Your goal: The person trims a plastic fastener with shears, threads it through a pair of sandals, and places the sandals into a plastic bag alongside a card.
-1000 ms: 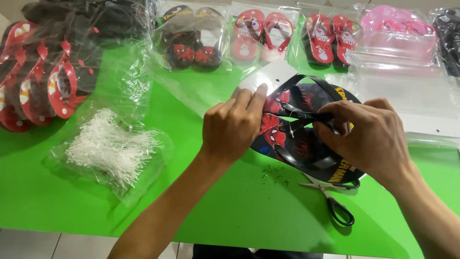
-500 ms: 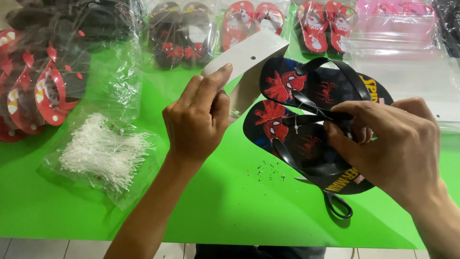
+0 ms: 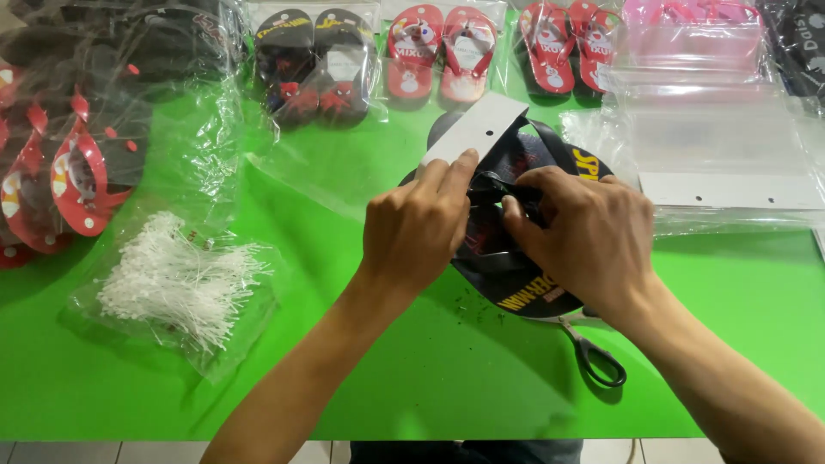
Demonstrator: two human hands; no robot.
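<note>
A pair of black flip-flops (image 3: 516, 275) with red and blue print lies stacked on the green table (image 3: 412, 369). My left hand (image 3: 417, 228) holds a white cardboard header card (image 3: 473, 129) against the flip-flops' black straps (image 3: 503, 191). The fingers of my right hand (image 3: 584, 236) pinch those straps, touching the left fingertips. Both hands cover the middle of the pair.
Black-handled scissors (image 3: 593, 357) lie under the flip-flops' near edge. A clear bag of white plastic tag pins (image 3: 176, 279) sits at left. Bagged flip-flops line the far edge (image 3: 443, 56) and left side (image 3: 69, 172). Clear empty bags (image 3: 722, 146) are stacked at right.
My left hand has moved right with the white card and brought it onto the straps. The two flip-flops have come together into a stack under both hands.
</note>
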